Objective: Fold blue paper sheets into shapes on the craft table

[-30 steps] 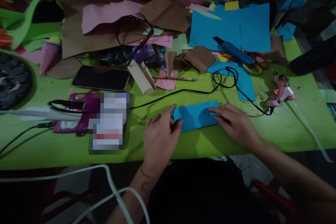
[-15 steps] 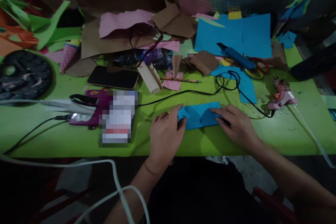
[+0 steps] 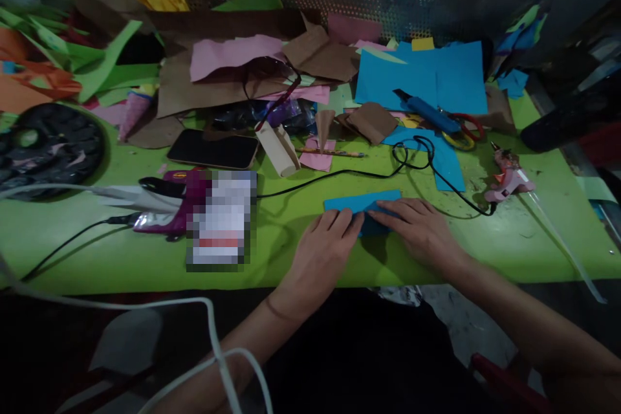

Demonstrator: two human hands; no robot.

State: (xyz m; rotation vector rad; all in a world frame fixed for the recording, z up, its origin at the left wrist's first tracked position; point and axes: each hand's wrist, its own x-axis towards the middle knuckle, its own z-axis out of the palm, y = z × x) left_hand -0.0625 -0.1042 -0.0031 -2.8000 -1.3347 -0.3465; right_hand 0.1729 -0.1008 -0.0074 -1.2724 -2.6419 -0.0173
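One folded blue paper (image 3: 358,200) lies on the green table (image 3: 272,252); remotely I see left hand (image 3: 323,249) fingers curled, right hand (image 3: 423,229) fingers straighter, both touching it, pinch uncertain. Uneven pressure could skew the fold.

Room lies open on the table (image 3: 504,242) between left hand (image 3: 325,249) and pixelated device (image 3: 220,220), and between right hand (image 3: 422,229) and glue gun (image 3: 510,182); beyond the blue paper (image 3: 361,199), a black cord (image 3: 349,172) crosses.
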